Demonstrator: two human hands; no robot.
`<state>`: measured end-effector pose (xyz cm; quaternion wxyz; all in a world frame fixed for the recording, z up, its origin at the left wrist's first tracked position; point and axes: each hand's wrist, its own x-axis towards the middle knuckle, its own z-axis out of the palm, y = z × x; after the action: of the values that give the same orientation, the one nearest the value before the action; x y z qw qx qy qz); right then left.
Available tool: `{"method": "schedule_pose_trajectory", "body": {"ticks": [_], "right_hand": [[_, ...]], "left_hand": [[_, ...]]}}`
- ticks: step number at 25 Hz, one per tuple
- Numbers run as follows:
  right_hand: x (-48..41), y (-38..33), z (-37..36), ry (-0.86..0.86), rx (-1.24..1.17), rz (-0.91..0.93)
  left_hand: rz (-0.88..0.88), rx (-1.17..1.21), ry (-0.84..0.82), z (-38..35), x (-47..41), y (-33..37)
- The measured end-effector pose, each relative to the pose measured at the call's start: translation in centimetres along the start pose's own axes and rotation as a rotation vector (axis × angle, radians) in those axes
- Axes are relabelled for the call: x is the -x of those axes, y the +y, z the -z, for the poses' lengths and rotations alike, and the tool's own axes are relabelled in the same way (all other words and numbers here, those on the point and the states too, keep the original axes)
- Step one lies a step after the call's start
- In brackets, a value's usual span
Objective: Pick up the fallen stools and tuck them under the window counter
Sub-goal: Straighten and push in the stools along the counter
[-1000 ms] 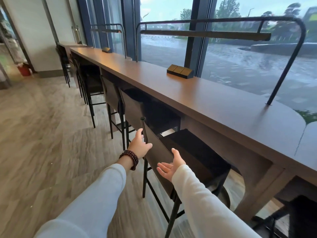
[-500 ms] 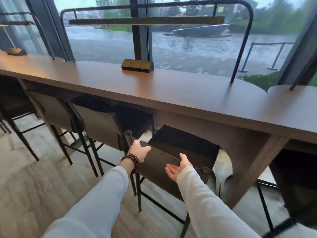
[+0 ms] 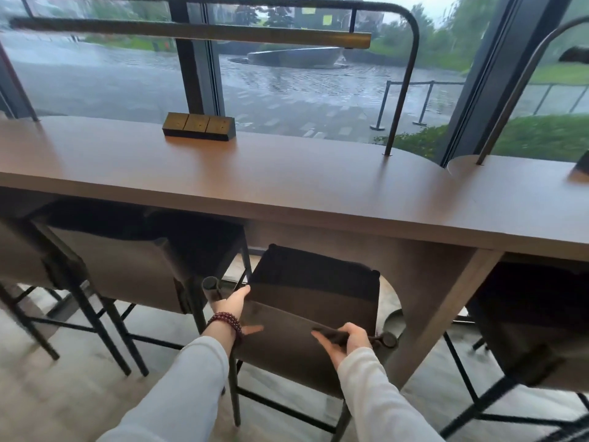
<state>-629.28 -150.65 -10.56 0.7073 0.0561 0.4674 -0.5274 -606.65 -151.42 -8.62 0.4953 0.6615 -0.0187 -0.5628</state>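
A: What is at the far left?

B: Two stools (image 3: 127, 269) stand upright there, with their dark seats under the counter (image 3: 287, 183) and their brown backs toward the camera.

A: And the stool in the middle?

B: This stool (image 3: 314, 291) also stands upright on its black legs. The front part of its seat is under the edge of the counter; the back part is outside.

A: What do the hands do?

B: The left hand (image 3: 231, 306), with a bead bracelet (image 3: 225, 321) on the wrist, grips the left end of the backrest beside the black post; the thumb is on the near face. The right hand (image 3: 345, 341) is closed on the top rail near the right post. The two hands are well apart, one at each end of the backrest.

A: What is on the counter?

B: A small wooden block (image 3: 199, 126) lies near the window, and a thin metal lamp frame (image 3: 404, 81) rises from the top.

A: And on the right?

B: One more stool (image 3: 538, 327) stands under the counter, behind the support panel
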Motion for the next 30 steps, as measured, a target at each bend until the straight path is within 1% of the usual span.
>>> {"method": "schedule_pose_trajectory", "body": {"ticks": [3,4,5,6,8,14,17,21,24,26,28,30], "right_hand": [[-0.8,0.0,0.2,-0.027,0.0,0.063],[-1.0,-0.3,0.2,-0.03,0.01,0.073],[-1.2,-0.7,0.1,-0.029,0.023,0.077],[-1.5,-1.2,0.0,-0.038,0.038,0.077],[-2.6,-2.6,-0.8,-0.06,0.053,0.083],[-7.8,-7.0,-3.9,-0.094,0.062,0.088],[-10.4,-7.6,-4.7,-0.093,0.052,0.087],[-11.6,-7.7,-4.7,-0.087,0.018,0.07],[-11.3,-7.6,-4.6,-0.057,-0.005,0.051],[-10.9,-7.4,-4.4,-0.039,0.002,0.053],[-9.9,-6.7,-4.7,-0.031,0.083,0.045],[-8.2,-4.6,-5.8,-0.058,0.292,0.006]], "left_hand": [[-0.043,-0.103,0.007,-0.7,-1.7,1.1],[-0.064,-0.105,0.004,-1.2,-2.1,1.1],[-0.079,-0.044,0.01,-1.6,-2.4,0.9],[-0.09,0.067,0.024,-2.0,-2.6,0.7],[-0.123,0.218,0.006,-3.4,-3.0,0.6],[-0.215,0.334,-0.035,-7.8,-5.3,2.2],[-0.207,0.343,-0.033,-8.9,-6.9,2.5],[-0.172,0.331,-0.029,-9.1,-7.4,2.8],[-0.185,0.324,-0.037,-9.0,-6.7,2.9],[-0.178,0.24,-0.071,-8.6,-6.2,3.1],[-0.132,0.131,-0.125,-7.4,-5.7,3.8],[-0.096,-0.023,-0.152,-5.6,-5.2,4.9]]}}
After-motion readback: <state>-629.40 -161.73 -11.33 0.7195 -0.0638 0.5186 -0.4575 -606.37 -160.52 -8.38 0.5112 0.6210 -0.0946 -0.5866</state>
